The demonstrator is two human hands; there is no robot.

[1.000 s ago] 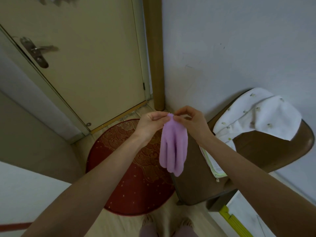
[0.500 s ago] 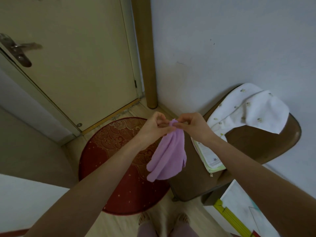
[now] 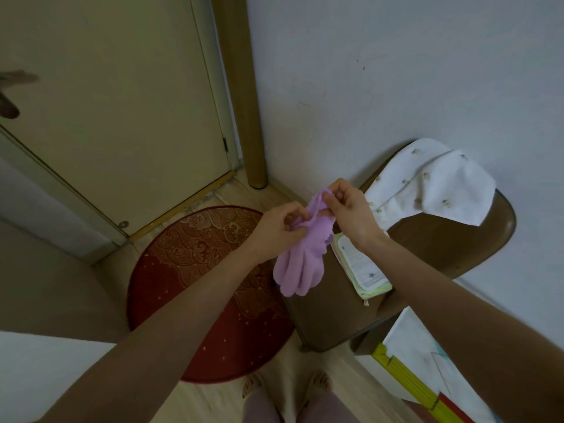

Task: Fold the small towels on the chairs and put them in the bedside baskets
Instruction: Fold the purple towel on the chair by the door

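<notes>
- Purple towel: bunched, held in air above brown chair, hanging below both hands.
- Left hand: pinches towel's top edge.
- Right hand: pinches top edge, just beside left.
- White towel: draped on chair back.

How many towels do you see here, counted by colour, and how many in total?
Purple towel, held by the left hand and right hand: 1
White towel, draped over the chair: 1
White towel with green edge, on the chair seat: 1
Total: 3
</notes>
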